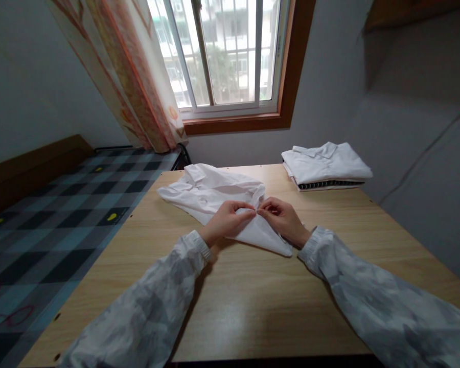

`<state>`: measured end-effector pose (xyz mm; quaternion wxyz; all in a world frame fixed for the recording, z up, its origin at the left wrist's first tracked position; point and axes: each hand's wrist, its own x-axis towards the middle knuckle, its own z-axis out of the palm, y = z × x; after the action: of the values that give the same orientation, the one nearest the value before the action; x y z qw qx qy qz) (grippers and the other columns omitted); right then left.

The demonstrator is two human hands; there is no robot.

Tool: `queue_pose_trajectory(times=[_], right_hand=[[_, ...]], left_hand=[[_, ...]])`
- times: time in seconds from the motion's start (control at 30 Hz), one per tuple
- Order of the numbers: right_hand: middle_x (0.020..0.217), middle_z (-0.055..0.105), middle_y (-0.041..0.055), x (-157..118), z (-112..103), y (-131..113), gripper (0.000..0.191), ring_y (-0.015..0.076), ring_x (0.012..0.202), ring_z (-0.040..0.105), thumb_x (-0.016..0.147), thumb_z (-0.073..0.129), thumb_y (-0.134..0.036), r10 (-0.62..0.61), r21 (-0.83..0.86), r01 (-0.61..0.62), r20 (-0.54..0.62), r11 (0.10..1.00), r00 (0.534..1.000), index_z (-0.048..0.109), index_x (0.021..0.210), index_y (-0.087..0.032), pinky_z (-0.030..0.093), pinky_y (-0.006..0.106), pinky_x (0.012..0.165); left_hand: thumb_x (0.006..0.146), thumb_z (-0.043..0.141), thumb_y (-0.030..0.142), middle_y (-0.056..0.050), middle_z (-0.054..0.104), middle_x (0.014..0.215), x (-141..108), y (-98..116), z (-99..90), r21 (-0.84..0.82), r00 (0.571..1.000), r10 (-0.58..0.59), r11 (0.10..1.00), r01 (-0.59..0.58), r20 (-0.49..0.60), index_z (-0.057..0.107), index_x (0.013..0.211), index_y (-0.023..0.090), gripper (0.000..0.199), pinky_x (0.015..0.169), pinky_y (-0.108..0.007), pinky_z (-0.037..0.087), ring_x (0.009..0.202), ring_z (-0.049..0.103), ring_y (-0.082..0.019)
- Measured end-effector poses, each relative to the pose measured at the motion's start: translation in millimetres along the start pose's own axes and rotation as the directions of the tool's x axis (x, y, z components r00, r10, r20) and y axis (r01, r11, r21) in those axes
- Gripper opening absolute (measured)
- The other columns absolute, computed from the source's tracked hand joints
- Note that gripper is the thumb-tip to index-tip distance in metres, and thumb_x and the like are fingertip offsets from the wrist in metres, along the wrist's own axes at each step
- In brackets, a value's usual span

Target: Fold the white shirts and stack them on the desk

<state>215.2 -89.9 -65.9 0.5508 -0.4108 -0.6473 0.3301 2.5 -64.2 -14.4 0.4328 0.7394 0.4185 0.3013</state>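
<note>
A crumpled white shirt (218,186) lies on the light wooden table (230,306), its collar toward the back left and a pointed end toward the front right. My left hand (232,220) pinches the shirt between thumb and fingers near its right side. Fingertip to fingertip with it, my right hand (283,219) pinches the same part of the cloth. The small piece between the fingertips is too tiny to make out.
A stack of folded white clothes (327,163), with a dark striped layer low in it, sits at the table's back right. A bed with a checked cover (61,225) adjoins the left side. Behind are a curtain (138,76) and a window (230,56).
</note>
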Motion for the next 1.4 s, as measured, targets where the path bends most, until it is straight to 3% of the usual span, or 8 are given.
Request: queue_pose_trajectory(times=[0.2,0.43,0.67,0.93,1.07,1.2,1.33,1.4], right_hand=[[0.082,0.073,0.0033,1,1,-1,0.034,0.0187,0.071,0.063,0.091,0.081,-0.056,0.005,-0.016,-0.006,-0.021,1.0,1.0,0.076,0.087,-0.022,0.05,0.032,0.064],[0.083,0.07,0.0032,-2,4,-5,0.022,0.0182,0.07,0.06,0.097,0.073,-0.042,-0.051,-0.126,0.048,-0.023,0.991,0.998,0.071,0.088,-0.023,0.047,0.032,0.062],[0.083,0.066,0.0023,-6,6,-11,0.015,0.0186,0.071,0.06,0.1,0.065,-0.034,-0.111,-0.24,0.102,-0.023,0.965,0.994,0.062,0.088,-0.024,0.048,0.032,0.063],[0.083,0.066,0.0031,-5,10,-5,0.015,0.0189,0.07,0.058,0.098,0.065,-0.033,-0.103,-0.296,0.076,-0.074,0.952,0.992,0.06,0.087,-0.024,0.047,0.033,0.065],[0.083,0.067,0.003,5,4,7,0.019,0.0179,0.067,0.057,0.096,0.066,-0.039,-0.047,-0.286,-0.009,-0.189,0.958,0.981,0.062,0.086,-0.024,0.047,0.033,0.064],[0.086,0.07,0.0048,13,-22,13,0.027,0.0197,0.071,0.06,0.094,0.067,-0.049,0.027,-0.284,-0.09,-0.218,0.955,0.976,0.066,0.088,-0.022,0.047,0.032,0.065],[0.078,0.068,0.0039,17,-68,16,0.033,0.0203,0.065,0.057,0.093,0.065,-0.055,0.101,-0.293,-0.206,-0.335,0.934,0.937,0.067,0.094,-0.022,0.044,0.032,0.059],[0.084,0.072,0.0063,19,-95,18,0.035,0.0207,0.068,0.059,0.092,0.064,-0.056,0.1,-0.314,-0.229,-0.378,0.921,0.921,0.067,0.096,-0.022,0.045,0.032,0.061]], left_hand=[[0.083,0.076,0.042,-0.005,0.084,0.092,-3,6,7.4,0.078,0.996,0.071,0.995,-0.067,-0.051,0.087,0.095,0.015,0.032,0.077,-0.031,0.053,0.085,0.072,-0.023],[0.082,0.073,0.04,-0.004,0.08,0.083,-3,3,14.5,0.076,0.995,0.009,0.997,-0.002,-0.097,0.087,0.092,0.013,0.032,0.069,-0.028,0.048,0.077,0.068,-0.02],[0.079,0.076,0.041,-0.004,0.079,0.082,-2,0,15.8,0.021,0.996,-0.001,1.0,0.003,-0.085,0.086,0.086,0.015,0.028,0.072,-0.029,0.05,0.077,0.067,-0.02],[0.078,0.081,0.046,-0.003,0.077,0.079,-1,-10,15.7,-0.026,0.997,-0.032,0.999,0.03,-0.063,0.087,0.087,0.014,0.033,0.07,-0.029,0.047,0.073,0.063,-0.018],[0.08,0.084,0.047,-0.004,0.078,0.079,-9,-3,21.9,0.021,0.998,0.001,1.0,-0.002,0.057,0.089,0.094,0.015,0.035,0.069,-0.028,0.045,0.071,0.062,-0.017],[0.086,0.082,0.054,-0.003,0.078,0.083,-19,14,-5.6,0.068,0.979,0.075,0.994,-0.089,0.189,0.088,0.094,0.017,0.038,0.072,-0.028,0.045,0.076,0.063,-0.017],[0.089,0.08,0.06,0.0,0.069,0.072,-39,16,-66.1,0.145,0.943,0.069,0.982,-0.122,0.326,0.083,0.082,0.018,0.043,0.066,-0.025,0.042,0.07,0.058,-0.015],[0.089,0.078,0.065,0.001,0.063,0.064,-55,11,-97.3,0.215,0.955,0.001,0.974,-0.067,0.296,0.079,0.074,0.018,0.049,0.059,-0.024,0.037,0.063,0.052,-0.014]])
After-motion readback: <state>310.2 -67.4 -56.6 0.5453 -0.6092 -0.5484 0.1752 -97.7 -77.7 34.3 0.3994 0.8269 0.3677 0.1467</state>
